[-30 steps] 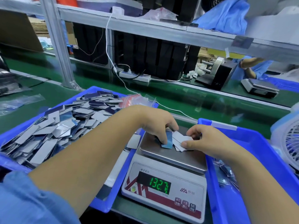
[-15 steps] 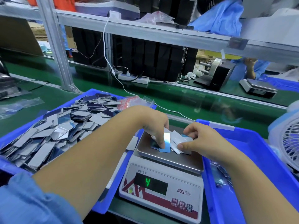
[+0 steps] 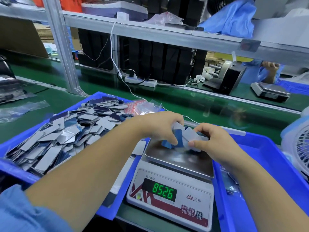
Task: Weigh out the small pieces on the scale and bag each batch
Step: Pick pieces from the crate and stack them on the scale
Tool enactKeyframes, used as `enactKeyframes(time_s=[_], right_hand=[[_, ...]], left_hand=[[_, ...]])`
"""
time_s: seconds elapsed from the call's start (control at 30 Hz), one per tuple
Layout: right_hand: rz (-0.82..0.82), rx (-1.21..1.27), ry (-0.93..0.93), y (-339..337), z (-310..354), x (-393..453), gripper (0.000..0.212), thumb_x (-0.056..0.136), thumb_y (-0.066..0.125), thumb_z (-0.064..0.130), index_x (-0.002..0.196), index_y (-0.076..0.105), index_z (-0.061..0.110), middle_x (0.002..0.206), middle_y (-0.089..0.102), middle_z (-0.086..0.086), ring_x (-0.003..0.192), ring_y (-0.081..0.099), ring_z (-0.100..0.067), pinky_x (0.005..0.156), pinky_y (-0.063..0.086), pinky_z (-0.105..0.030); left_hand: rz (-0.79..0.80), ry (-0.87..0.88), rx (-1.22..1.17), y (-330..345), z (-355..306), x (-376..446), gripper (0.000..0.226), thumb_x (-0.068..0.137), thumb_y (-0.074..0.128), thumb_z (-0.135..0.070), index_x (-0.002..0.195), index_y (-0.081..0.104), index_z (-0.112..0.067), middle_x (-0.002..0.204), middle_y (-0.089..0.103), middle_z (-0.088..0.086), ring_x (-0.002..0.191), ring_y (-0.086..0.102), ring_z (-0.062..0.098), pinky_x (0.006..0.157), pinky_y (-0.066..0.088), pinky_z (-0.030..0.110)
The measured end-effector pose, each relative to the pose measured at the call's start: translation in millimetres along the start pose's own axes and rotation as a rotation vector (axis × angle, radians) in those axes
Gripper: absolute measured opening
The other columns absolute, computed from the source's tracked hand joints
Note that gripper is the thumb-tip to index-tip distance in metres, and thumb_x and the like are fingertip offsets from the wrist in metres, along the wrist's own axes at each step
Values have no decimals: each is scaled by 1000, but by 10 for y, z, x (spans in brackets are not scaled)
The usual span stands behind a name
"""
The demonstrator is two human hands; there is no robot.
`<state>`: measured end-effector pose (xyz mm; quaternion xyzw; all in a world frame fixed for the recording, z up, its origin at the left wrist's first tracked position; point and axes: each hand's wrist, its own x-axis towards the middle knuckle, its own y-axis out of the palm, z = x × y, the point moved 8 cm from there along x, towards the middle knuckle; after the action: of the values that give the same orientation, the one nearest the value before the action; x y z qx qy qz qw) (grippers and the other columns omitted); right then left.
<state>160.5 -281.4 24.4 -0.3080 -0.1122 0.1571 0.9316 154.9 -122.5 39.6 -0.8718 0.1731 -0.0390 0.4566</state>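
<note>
Against half a second ago, the scale (image 3: pixel 172 185) display has jumped from a lone green 4 to digits reading roughly 85.26, and the batch of pieces (image 3: pixel 187 137) that lay on the pan is now gathered up off the steel between both hands.

Left of the scale, the left blue bin (image 3: pixel 15 171) holds a heap of loose grey and dark blue pieces (image 3: pixel 70 129); its near corner is covered by the left forearm and a blue sleeve (image 3: pixel 21 213). At the bin's far right corner, just behind the scale, lies a clump of red-striped clear bags (image 3: pixel 142 107).

Over the scale's pan, the left hand (image 3: pixel 160 128) curls its fingers around a blue piece and some grey ones, and the right hand (image 3: pixel 215 141) pinches the other side of the same batch. The stack is blurred, so the count cannot be told, and the pan's back edge is hidden behind the hands.

On the scale's face a small line of Chinese characters sits above the display, a peaked logo with two characters stands to its right, and three red buttons sit at the lower right, their captions too small to read.

Right of the scale, the right blue bin (image 3: pixel 260 173) holds filled bags mostly hidden by the right forearm. A white fan (image 3: pixel 299 148) is cut off by the frame edge.
</note>
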Motion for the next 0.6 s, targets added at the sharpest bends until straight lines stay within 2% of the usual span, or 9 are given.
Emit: enactKeyframes(time_s=[0.07, 0.13, 0.2, 0.23, 0.3, 0.33, 0.43, 0.53, 0.6], right_hand=[[-97, -4, -40, -81, 7, 20, 24, 80, 77, 17, 85, 61, 34, 74, 64, 12, 60, 47, -6, 59, 39, -29], [-157, -30, -88, -110, 50, 21, 26, 82, 74, 17, 87, 58, 37, 78, 63, 16, 60, 47, -3, 59, 39, -27], [-152, -70, -127, -59, 100, 11, 29, 84, 72, 15, 89, 57, 39, 86, 62, 25, 74, 54, 3, 66, 42, -18], [-125, -84, -129, -8, 104, 8, 29, 85, 71, 15, 91, 57, 40, 90, 62, 26, 82, 56, 5, 69, 42, -16], [-61, -120, -98, 95, 77, 2, 29, 87, 70, 19, 92, 56, 44, 91, 63, 20, 84, 57, 1, 70, 43, -20], [-52, -132, -91, 116, 73, 4, 29, 88, 70, 20, 92, 56, 45, 89, 63, 17, 81, 57, -1, 67, 42, -21], [-97, -100, -149, 88, 143, -8, 30, 87, 73, 15, 88, 59, 41, 80, 63, 27, 73, 57, 6, 60, 40, -8], [-179, -111, -230, 23, 240, -48, 33, 84, 75, 9, 87, 62, 40, 85, 64, 31, 81, 59, 7, 66, 40, -5], [-220, -92, -255, -37, 262, -60, 35, 84, 75, 8, 89, 63, 40, 89, 65, 29, 86, 61, 6, 68, 40, -4]], left_hand=[[-133, 45, -174, -54, 7, -9, 31, 78, 77, -13, 90, 57, -33, 80, 63, -11, 59, 54, -1, 54, 47, 22], [-220, 79, -311, -39, 39, -24, 34, 78, 76, -9, 96, 59, -33, 84, 65, -10, 61, 56, 0, 59, 52, 23], [-226, 111, -359, 57, 64, -16, 41, 78, 76, -10, 103, 59, -36, 101, 66, -9, 76, 63, 4, 71, 55, 26], [-218, 125, -354, 106, 75, -6, 44, 78, 76, -11, 107, 59, -38, 110, 64, -11, 89, 65, 5, 79, 55, 27], [-213, 149, -329, 157, 94, 9, 45, 78, 77, -12, 112, 60, -37, 119, 62, -14, 109, 61, 3, 91, 53, 27], [-217, 162, -333, 160, 103, 11, 44, 78, 77, -12, 112, 62, -35, 119, 62, -15, 112, 59, 1, 93, 52, 26], [-274, 196, -378, 126, 136, -19, 39, 80, 76, -9, 110, 66, -32, 112, 65, -18, 105, 60, -5, 86, 50, 16], [-369, 269, -415, 71, 94, -59, 36, 82, 74, -3, 112, 68, -23, 110, 68, -15, 102, 62, -5, 84, 48, 12], [-410, 299, -403, 52, 48, -72, 37, 84, 73, -3, 115, 70, -23, 112, 70, -15, 103, 61, -7, 86, 48, 11]])
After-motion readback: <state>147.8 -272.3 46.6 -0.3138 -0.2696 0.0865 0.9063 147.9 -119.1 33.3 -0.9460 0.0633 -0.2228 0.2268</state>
